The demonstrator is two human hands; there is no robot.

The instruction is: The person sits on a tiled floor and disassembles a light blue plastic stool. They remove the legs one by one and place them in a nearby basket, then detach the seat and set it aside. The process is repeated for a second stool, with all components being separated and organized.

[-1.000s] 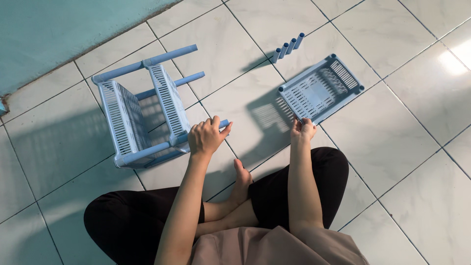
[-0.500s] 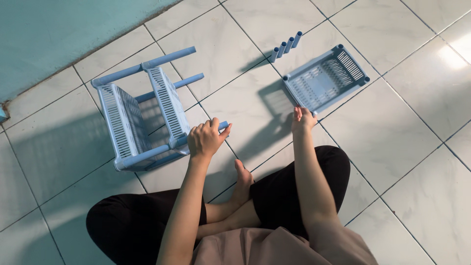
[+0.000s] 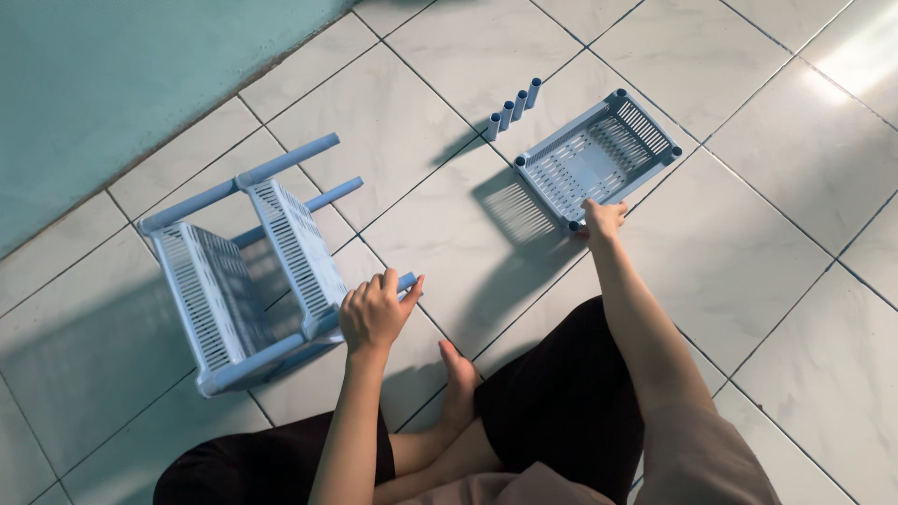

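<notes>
- Left hand (image 3: 372,313): arm reaches forward from the lap, fingers curled over a blue post (image 3: 404,281) of the shelf rack (image 3: 248,266); grasping it near its free end.
- Shelf rack lies on its side just left of that hand, 2 slatted tiers standing on edge; posts run long-axis from lower left to upper right, free ends pointing away from the wall (image 3: 112,65).
- Right hand (image 3: 601,220): arm stretched forward and right, fingers closed on the near corner of the loose tray (image 3: 596,159).
- Tray sits flat on the floor tiles (image 3: 767,243) just beyond the hand, long axis running up-right.
- 4 short tubes (image 3: 513,105) stand upright in a row past the tray, left of the hand.
</notes>
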